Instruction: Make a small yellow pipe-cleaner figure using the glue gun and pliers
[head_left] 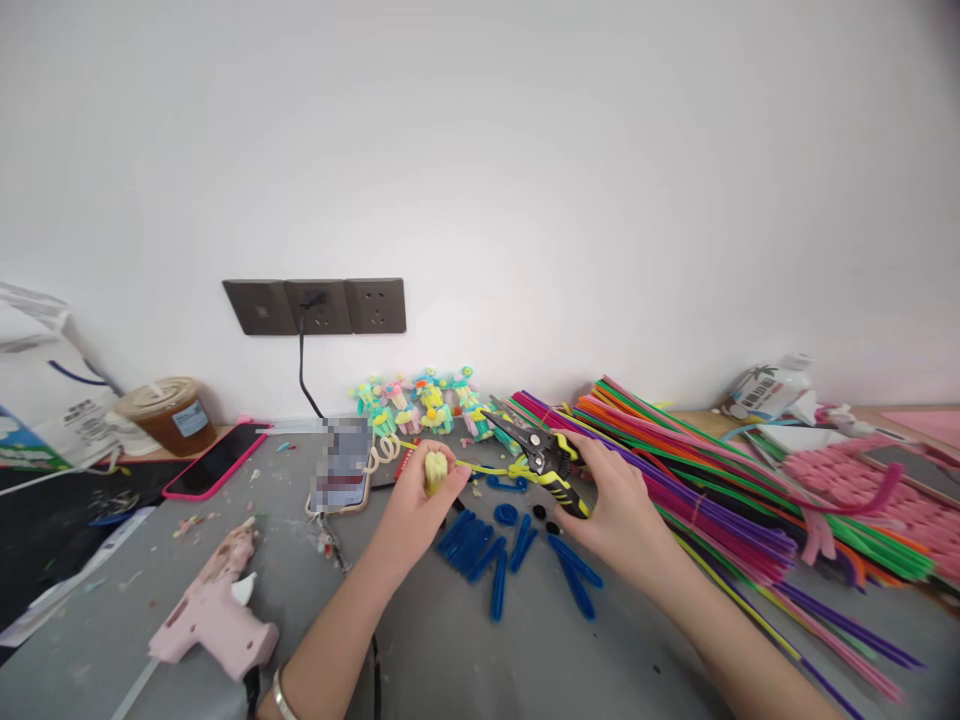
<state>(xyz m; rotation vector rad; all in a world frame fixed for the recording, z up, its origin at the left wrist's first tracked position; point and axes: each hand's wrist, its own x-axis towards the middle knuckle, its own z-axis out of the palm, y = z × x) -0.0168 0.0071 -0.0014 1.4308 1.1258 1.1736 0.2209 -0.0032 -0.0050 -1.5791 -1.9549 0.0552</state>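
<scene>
My left hand [418,498] is closed on a small pale yellow rolled piece [436,470] with a yellow pipe cleaner [491,468] running from it to the right. My right hand [611,495] grips black and yellow wire cutters [541,455], whose jaws sit at the pipe cleaner's far end. Both hands hover just above the grey table [465,650]. Below them lie several short blue pipe cleaner pieces [495,545], some bent into loops.
A big sheaf of coloured pipe cleaners [712,470] fans out on the right. Small finished figures [427,400] stand by the wall. A pink glue gun [217,610] lies at the left, with a pink-cased phone [216,458], a second phone [341,465] and an iced drink cup [169,412].
</scene>
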